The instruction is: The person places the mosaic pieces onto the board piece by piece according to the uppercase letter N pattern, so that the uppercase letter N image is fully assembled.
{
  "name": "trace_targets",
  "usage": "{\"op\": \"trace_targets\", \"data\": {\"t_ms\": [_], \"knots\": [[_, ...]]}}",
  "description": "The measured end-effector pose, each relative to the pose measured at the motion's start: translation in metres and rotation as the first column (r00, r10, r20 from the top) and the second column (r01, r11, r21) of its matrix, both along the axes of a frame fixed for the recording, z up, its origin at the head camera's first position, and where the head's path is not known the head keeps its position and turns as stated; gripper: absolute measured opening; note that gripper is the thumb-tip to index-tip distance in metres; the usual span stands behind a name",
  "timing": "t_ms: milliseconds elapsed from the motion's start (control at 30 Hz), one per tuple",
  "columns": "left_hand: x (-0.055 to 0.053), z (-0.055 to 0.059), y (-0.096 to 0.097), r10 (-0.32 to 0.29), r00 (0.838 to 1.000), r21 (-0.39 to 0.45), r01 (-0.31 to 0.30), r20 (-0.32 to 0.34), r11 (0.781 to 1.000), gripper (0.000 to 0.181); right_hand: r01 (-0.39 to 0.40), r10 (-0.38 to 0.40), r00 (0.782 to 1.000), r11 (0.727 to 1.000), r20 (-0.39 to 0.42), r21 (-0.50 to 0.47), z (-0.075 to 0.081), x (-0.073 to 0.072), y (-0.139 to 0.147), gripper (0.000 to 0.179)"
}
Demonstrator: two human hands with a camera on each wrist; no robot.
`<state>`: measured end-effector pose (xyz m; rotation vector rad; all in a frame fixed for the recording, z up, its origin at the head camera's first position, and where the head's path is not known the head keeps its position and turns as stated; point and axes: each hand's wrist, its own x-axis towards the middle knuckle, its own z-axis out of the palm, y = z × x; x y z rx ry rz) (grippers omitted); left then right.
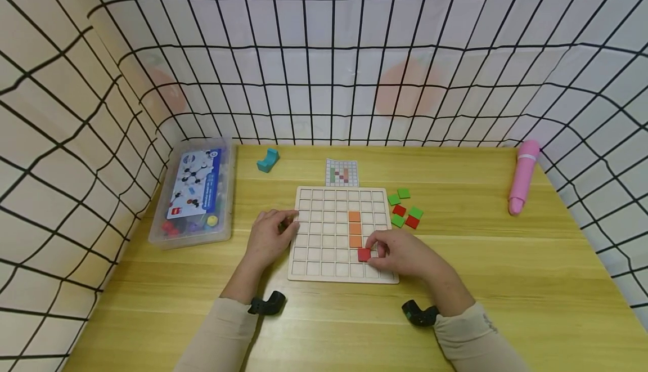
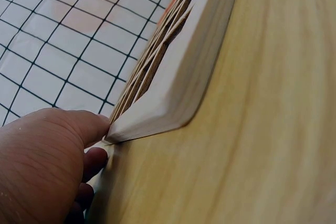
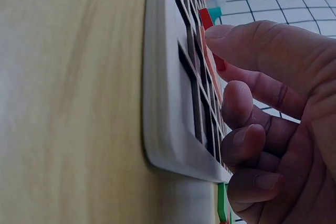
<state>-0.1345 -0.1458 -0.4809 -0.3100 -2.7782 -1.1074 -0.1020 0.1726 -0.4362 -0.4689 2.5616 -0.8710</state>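
A square wooden grid board (image 1: 329, 281) lies on the table, with several orange tiles (image 1: 355, 229) in one column of its cells. My right hand (image 1: 405, 252) pinches a red square tile (image 1: 364, 255) between thumb and index finger, just below the orange tiles. The right wrist view shows that red tile (image 3: 206, 18) tilted above the grid, the other fingers curled loosely. At the board's left edge, my left hand (image 1: 270, 237) touches the rim with its thumb and index finger, which stand apart. Its thumb (image 2: 86, 127) meets the board's edge in the left wrist view.
Loose green tiles (image 1: 403, 193) and red tiles (image 1: 412, 222) lie right of the board. A small patterned card (image 1: 341, 173) sits behind it. Left stand a clear plastic box (image 1: 189, 192) and a teal block (image 1: 268, 160). A pink cylinder (image 1: 523, 178) lies far right; black wire mesh (image 1: 334, 45) surrounds the table.
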Motion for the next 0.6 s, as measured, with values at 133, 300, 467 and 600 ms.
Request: {"op": "trace_targets", "data": {"t_ms": [133,300,467,600], "knots": [[0.0,0.0,0.0,-0.001,1.0,-0.004,0.001,0.004,1.0,0.028,0.003,-0.003,1.0,1.0,-0.01,0.022,-0.002,0.001,-0.003,0.016],[0.0,0.0,0.0,0.0,1.0,-0.008,0.0,0.009,1.0,0.028,0.003,-0.003,1.0,0.999,-0.019,0.032,-0.003,0.003,-0.007,0.016],[0.0,0.0,0.0,0.001,1.0,-0.009,-0.001,0.007,1.0,0.028,-0.009,0.01,0.999,1.0,-0.039,0.024,-0.003,0.003,-0.01,0.016],[0.0,0.0,0.0,0.001,1.0,-0.015,-0.001,0.006,1.0,0.028,-0.026,0.028,0.996,0.999,-0.079,0.02,-0.005,0.003,-0.011,0.016]]}}
